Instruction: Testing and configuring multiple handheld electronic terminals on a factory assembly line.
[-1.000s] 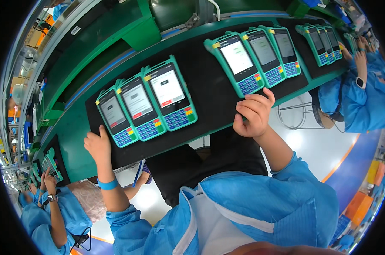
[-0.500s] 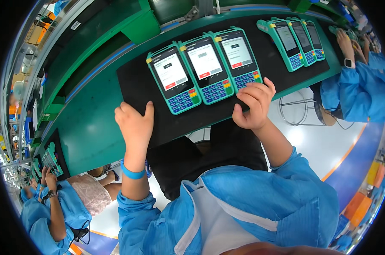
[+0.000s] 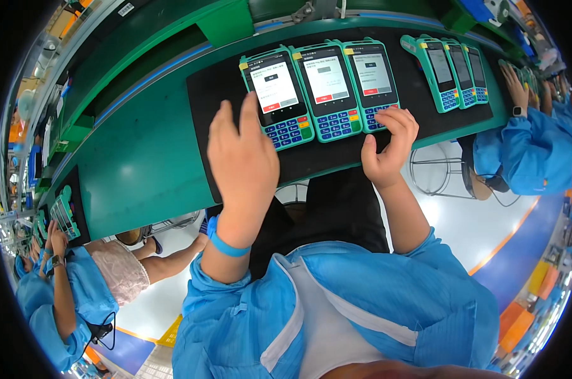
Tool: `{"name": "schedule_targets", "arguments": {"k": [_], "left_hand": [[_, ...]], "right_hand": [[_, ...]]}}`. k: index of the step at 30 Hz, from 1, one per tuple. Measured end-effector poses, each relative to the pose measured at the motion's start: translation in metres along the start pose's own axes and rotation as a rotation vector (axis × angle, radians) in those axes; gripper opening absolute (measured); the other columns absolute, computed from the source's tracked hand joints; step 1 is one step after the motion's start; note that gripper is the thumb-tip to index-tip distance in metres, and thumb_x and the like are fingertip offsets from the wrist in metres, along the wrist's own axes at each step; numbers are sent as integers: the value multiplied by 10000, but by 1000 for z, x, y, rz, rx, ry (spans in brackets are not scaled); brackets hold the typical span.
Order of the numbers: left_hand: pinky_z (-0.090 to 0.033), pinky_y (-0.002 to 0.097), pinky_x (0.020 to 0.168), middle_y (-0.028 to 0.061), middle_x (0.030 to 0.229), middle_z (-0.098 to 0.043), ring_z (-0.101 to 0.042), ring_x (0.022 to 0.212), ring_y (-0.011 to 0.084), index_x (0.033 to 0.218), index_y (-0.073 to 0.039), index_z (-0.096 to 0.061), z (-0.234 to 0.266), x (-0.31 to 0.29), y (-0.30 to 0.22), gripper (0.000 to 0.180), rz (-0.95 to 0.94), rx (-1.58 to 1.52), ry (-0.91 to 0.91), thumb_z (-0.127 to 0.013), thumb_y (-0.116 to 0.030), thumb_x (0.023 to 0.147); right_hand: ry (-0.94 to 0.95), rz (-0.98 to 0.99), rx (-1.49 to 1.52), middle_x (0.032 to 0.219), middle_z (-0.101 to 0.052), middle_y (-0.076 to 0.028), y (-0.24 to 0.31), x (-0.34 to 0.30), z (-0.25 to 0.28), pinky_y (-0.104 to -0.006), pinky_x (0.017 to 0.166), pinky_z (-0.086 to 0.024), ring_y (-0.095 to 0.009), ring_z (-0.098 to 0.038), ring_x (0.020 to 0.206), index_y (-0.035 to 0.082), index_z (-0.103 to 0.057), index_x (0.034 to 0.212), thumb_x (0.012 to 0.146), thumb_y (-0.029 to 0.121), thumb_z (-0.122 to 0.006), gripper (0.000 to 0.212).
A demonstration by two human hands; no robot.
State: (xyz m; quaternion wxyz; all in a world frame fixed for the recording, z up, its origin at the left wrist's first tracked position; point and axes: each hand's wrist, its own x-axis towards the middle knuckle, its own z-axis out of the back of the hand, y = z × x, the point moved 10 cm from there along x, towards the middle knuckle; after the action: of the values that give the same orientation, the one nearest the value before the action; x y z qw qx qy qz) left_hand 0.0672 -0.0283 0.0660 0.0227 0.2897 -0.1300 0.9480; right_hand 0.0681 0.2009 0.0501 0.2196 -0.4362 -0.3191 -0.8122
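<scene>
The left hand (image 3: 243,161), its fingers loosely spread and gripping nothing, is raised in front of the leftmost green-cased plastic payment terminal (image 3: 273,82). Its index fingertip overlaps the lower left of that terminal's lit screen; whether it touches, I cannot tell. The right hand (image 3: 390,148) is half curled, thumb apart from the fingers and nothing pinched; its fingertips lie over the blue-keyed pad of the rightmost green-cased terminal (image 3: 371,76), contact again unclear. Between these two stands the middle green-cased terminal (image 3: 327,88), its white screen lit too. All three lie side by side on a black rectangular mat (image 3: 205,101).

For good handling, one fingertip placed lightly and squarely seems best, with the other fingers lifted clear. The cases sit so close that a stray finger could catch a neighbour, and the hands themselves hide part of the left case and the right keypad.

Beyond, the glossy green tabletop (image 3: 134,158) runs left. To the right, another row of green terminals (image 3: 442,76) lies well apart, near a co-worker's hand (image 3: 516,88). A green ledge (image 3: 222,26) borders the far side.
</scene>
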Motion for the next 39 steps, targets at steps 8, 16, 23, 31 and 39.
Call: {"name": "schedule_targets", "arguments": {"k": [8,16,23,31,39], "left_hand": [[-438,447,794,246,1033,-542,-550,942,368,1338,-136,-532,-38,13,-1,499,90,-223,71,-633,-323,886],[-387,435,844,184,1033,-516,-513,952,309,1345,-186,-541,-46,13,11,489,140,-313,58,-622,-328,885],[-366,435,867,175,1036,-506,-494,959,297,1369,-187,-521,-49,11,13,502,143,-348,77,-610,-320,893],[-362,434,870,176,1044,-498,-486,956,299,1363,-183,-524,-52,11,12,491,150,-349,77,-600,-330,901],[-312,491,1009,272,1327,-456,-460,1206,394,1397,-144,-461,-49,12,7,522,104,-480,33,-576,-298,912]], "right_hand": [[7,-13,7,1086,-580,-126,-3,-1,-1,-474,996,-333,-319,-501,1055,22,-590,1048,677,84,-622,377],[192,-244,-3,1334,-447,-182,-22,15,-6,-470,1035,-310,-358,-384,1238,41,-546,1224,725,103,-647,513],[408,-315,37,1420,-420,-202,-74,43,-26,-435,1098,-288,-362,-344,1339,100,-545,1322,837,185,-634,500],[504,-469,332,1388,-483,-196,-95,28,-42,-450,1119,-263,-348,-359,1348,176,-580,1310,869,244,-623,449],[490,-425,373,1383,-485,-199,-94,31,-40,-451,1123,-251,-356,-367,1340,165,-572,1315,889,304,-595,449]]}}
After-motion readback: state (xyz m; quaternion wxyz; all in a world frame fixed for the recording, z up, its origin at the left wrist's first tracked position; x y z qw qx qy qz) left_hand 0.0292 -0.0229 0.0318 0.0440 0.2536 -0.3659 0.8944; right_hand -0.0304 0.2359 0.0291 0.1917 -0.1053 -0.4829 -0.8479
